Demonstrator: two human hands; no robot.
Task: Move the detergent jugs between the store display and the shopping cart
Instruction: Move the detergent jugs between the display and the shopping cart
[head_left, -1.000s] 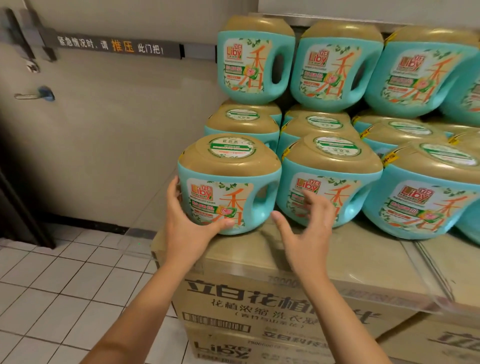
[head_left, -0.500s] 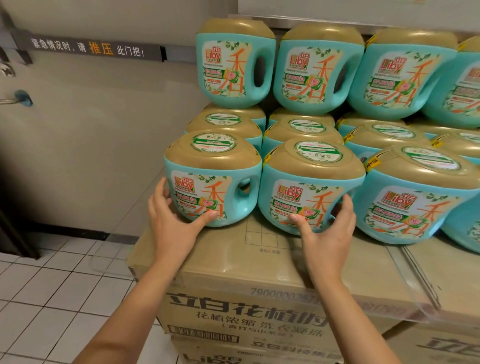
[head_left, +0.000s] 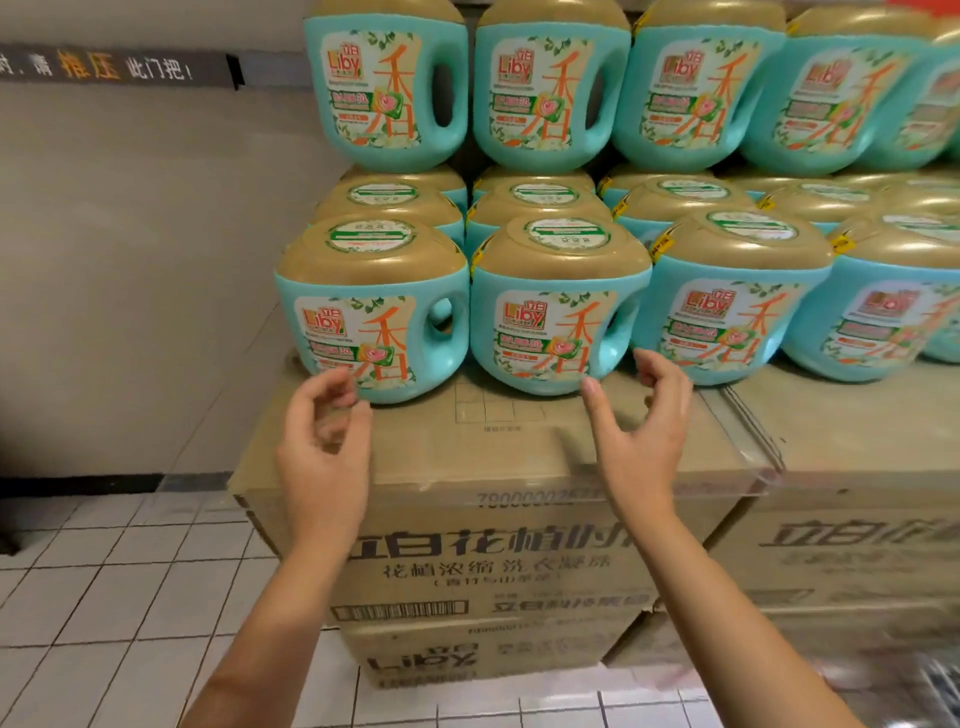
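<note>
Several teal detergent jugs with gold caps stand on a cardboard carton display (head_left: 519, 457). The front-left jug (head_left: 371, 312) stands at the carton's left corner, beside the second front jug (head_left: 558, 306). My left hand (head_left: 324, 447) hovers just below the front-left jug with fingers loosely curled, holding nothing. My right hand (head_left: 644, 431) hangs below the second jug, thumb and fingers spread apart, also holding nothing. Neither hand touches a jug. No shopping cart body shows.
More jugs are stacked behind and in an upper row (head_left: 384, 88). Further cartons (head_left: 857, 545) continue to the right and below. A beige wall (head_left: 130, 260) and white tiled floor (head_left: 104, 597) lie on the left.
Both hands have let go of the two front jugs and drawn back toward me. The front-left jug now stands square against its neighbour.
</note>
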